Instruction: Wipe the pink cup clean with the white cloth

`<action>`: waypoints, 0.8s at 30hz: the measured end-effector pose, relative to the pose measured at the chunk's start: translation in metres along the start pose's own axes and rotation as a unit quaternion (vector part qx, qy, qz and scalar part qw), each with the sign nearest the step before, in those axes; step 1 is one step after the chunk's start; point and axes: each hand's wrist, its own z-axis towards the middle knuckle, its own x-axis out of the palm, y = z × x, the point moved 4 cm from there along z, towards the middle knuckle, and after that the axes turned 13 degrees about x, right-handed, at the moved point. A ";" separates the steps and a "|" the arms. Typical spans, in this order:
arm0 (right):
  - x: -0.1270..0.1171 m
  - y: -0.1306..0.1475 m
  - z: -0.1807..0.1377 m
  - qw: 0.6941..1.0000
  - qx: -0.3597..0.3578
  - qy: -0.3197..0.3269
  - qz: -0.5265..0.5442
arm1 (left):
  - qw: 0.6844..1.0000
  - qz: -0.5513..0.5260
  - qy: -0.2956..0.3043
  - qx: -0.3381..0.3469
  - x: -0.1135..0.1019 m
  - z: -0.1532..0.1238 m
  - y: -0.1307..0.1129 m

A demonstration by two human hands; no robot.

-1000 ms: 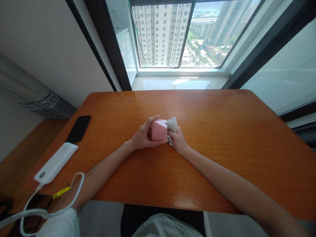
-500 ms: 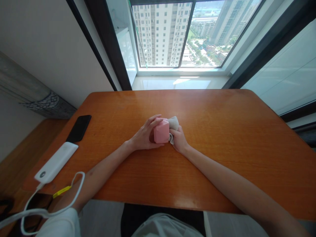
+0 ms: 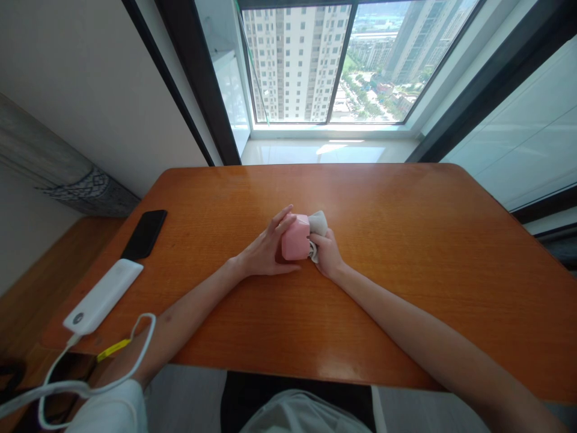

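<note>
Spread wider since the earlier frame, the left hand [image 3: 265, 249] holds its thumb clear of the small faceted pink block [image 3: 296, 239], fingers curving loosely beside it. Right-hand fingers [image 3: 318, 240] clutch a crumpled pale-grey cloth [image 3: 318, 222] against the block, over the glossy brown wooden table [image 3: 406, 240], before a dark-framed glass window [image 3: 297, 66].

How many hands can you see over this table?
2. The left hand is at the left side of the pink block, fingers spread beside it; the right hand grips a pale cloth at the block's right side. No others show.
</note>
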 end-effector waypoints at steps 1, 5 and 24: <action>0.000 0.000 0.000 1.000 -0.002 0.000 0.001 | 1.000 0.012 0.002 0.004 0.000 0.001 -0.001; -0.001 0.001 -0.002 0.998 -0.025 0.022 -0.045 | 0.999 0.016 -0.025 -0.014 -0.003 0.003 -0.004; -0.001 0.001 -0.002 0.998 -0.023 0.030 -0.051 | 0.999 0.040 -0.031 -0.003 -0.006 0.004 -0.009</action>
